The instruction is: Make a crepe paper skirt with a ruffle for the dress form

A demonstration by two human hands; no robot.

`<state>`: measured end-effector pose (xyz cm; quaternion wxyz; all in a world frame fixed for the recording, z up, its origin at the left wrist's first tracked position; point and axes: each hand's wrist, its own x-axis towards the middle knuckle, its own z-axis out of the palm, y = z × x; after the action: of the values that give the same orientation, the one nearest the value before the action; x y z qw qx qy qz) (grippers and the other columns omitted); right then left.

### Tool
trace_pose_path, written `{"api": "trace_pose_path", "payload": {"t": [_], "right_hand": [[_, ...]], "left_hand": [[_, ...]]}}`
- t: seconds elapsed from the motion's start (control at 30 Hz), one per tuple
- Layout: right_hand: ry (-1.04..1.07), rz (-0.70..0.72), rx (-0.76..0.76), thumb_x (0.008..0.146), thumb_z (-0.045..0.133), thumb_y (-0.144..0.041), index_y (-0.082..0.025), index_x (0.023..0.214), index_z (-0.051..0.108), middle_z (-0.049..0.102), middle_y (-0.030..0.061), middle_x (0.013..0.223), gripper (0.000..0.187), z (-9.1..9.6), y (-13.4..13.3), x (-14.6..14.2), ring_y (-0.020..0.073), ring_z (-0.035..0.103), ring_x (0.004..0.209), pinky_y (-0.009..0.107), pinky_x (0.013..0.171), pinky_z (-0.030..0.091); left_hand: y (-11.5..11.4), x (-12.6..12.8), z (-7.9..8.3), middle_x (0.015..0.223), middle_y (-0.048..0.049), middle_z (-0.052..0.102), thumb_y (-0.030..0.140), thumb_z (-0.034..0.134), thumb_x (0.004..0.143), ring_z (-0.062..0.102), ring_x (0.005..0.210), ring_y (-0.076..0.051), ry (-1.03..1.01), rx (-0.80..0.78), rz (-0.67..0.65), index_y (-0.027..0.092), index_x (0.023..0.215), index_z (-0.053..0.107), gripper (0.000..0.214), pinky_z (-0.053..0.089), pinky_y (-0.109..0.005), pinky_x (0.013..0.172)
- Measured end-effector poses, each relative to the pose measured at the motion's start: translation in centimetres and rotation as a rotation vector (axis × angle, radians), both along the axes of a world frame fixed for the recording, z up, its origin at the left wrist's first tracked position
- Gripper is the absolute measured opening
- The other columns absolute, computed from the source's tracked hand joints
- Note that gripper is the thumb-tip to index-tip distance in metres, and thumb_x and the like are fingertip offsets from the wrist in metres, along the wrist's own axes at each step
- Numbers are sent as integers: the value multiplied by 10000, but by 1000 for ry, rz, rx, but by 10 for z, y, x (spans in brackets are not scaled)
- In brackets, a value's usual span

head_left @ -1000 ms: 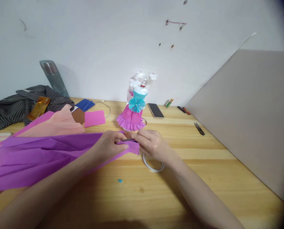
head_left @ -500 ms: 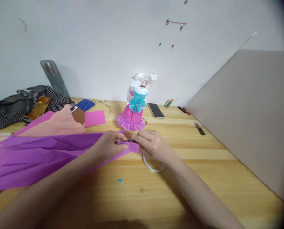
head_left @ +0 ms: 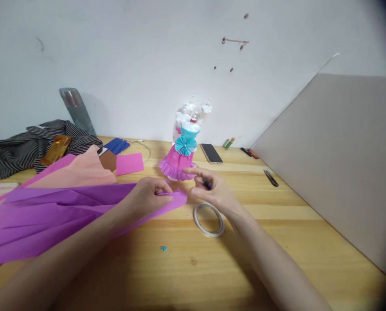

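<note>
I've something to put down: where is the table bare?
The table is bare between the right forearm, the knife and the side panel, with a smaller patch between the phone and the knife. The left is crowded: purple sheet, peach sheet, striped cloth.

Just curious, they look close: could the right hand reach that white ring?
Probably yes: the white ring lies uncovered near the right hand, though the dark object in that hand may hinder grasping.

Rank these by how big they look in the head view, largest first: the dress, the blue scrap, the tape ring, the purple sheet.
1. Purple sheet, even partly covered
2. Dress
3. Tape ring, judged by its outline
4. Blue scrap
</note>
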<state>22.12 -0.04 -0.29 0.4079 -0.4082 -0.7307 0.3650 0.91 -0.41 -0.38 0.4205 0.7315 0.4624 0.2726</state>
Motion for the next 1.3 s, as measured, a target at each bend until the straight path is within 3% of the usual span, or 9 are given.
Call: {"api": "trace_pose_path", "payload": {"t": [0.1,0.2,0.43,0.63,0.83,1.07,1.2,1.3], "right_hand": [[-23,53,-151,674,723,-422,-122,805,655,287,-81,555,335,-5,-6,-18,64,249,512,228,490,217],[-19,85,-253,665,712,-433,-150,569,508,334,-70,538,362,-9,-7,-24,63,287,514,226,495,231],[-34,144,-245,677,681,-349,-155,579,499,360,-68,535,283,-6,-2,-15,70,337,506,227,498,251],[-101,178,-217,713,650,-359,-163,589,483,346,-61,543,286,-5,-2,-13,74,311,511,232,494,230],[-135,223,-49,824,544,-478,-151,747,545,391,-24,665,336,13,-5,4,104,342,604,241,548,275],[-164,254,42,881,543,-417,-132,905,632,551,26,754,300,19,-5,18,131,469,664,257,602,374],[-363,319,261,915,516,-383,-135,972,653,638,61,831,289,20,-8,11,161,552,748,278,668,426],[-486,295,496,939,493,-332,-150,1043,647,663,85,909,260,20,-9,8,174,584,812,290,707,445]], "left_hand": [[-3,4,-1,486,60,376,314,587,684,313,480,-70,-2,19,8,131,608,617,200,205,-208,450],[-4,3,1,486,66,356,336,584,684,299,479,-69,7,43,-4,140,605,595,212,189,-211,450],[5,-25,20,524,51,441,335,593,681,378,503,-85,270,-22,-138,160,607,575,191,248,-206,455],[10,-34,20,567,45,469,305,555,690,400,537,-92,338,45,-144,158,614,569,166,270,-211,477],[8,-31,21,571,44,455,284,523,685,392,549,-98,410,44,-133,166,612,544,141,257,-225,488],[-3,-32,22,579,20,539,264,521,673,451,574,-114,568,173,-114,169,586,592,147,244,-243,514],[-11,-35,20,637,6,607,233,503,665,476,610,-125,639,259,-48,177,602,611,137,243,-249,530],[-12,-37,19,596,7,585,205,491,655,455,575,-117,616,255,-76,170,587,597,130,254,-249,532]]}}
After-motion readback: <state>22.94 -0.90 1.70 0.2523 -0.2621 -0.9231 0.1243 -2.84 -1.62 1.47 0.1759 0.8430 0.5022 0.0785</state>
